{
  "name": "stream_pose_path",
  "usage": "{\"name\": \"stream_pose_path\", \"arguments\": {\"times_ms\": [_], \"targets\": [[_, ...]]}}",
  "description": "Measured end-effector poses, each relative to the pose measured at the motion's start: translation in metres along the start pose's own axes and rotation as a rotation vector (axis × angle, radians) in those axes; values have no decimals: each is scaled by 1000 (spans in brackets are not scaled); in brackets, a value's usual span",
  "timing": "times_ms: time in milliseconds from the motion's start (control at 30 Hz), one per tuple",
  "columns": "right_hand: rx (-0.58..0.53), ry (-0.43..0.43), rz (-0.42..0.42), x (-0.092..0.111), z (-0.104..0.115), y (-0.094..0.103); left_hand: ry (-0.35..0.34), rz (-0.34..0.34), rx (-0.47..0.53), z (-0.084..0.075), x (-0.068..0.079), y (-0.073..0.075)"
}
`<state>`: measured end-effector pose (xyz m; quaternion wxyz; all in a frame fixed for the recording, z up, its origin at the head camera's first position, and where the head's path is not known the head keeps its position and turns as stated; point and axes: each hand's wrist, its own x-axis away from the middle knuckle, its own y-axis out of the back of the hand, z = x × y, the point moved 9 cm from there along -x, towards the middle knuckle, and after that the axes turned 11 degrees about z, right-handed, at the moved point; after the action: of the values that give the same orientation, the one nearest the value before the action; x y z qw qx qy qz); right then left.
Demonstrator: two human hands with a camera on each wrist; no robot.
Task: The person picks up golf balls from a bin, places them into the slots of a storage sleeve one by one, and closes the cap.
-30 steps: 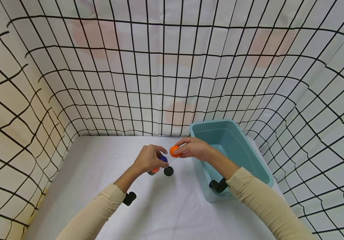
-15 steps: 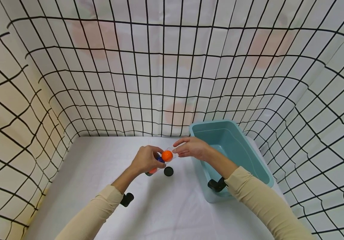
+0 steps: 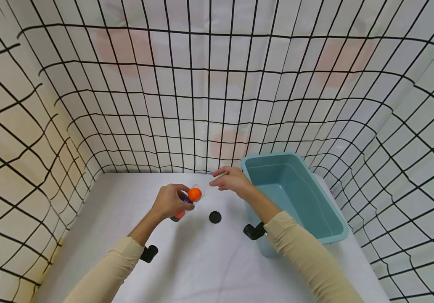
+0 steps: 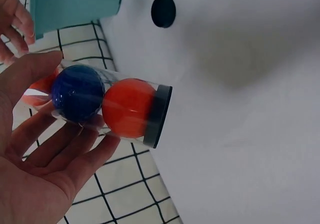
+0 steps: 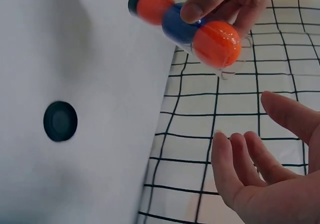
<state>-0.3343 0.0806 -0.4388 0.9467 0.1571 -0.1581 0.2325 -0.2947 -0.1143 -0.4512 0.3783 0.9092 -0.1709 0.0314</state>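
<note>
My left hand grips a clear plastic tube round its middle, tilted above the table. Inside it sit a red-orange ball by the black capped end, a blue ball in the middle, and a bright orange ball at the open end. The tube's open rim faces toward my right hand, which holds nothing and hovers apart from it, fingers spread and slightly bent. A loose black cap lies on the white table between and below the hands.
A teal plastic tub stands on the right side of the white table, partly behind my right forearm. Black wire grid walls enclose the back and both sides. Each wrist carries a black camera mount.
The bright orange ball has passed from my right fingers into the tube's open end. My left hand and the tube have moved left, away from the right hand, which now holds nothing.
</note>
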Motion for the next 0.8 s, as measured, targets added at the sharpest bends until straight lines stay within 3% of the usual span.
{"name": "stream_pose_path", "arguments": {"times_ms": [200,467,800], "targets": [[-35,12,-134,-11,-26,-2,32,-33,-9,15,3,2],[123,22,-318,-12,-61,-14,32,-44,-13,21,3,3],[245,9,-352,-18,-105,-36,43,-53,-6,27,3,-2]]}}
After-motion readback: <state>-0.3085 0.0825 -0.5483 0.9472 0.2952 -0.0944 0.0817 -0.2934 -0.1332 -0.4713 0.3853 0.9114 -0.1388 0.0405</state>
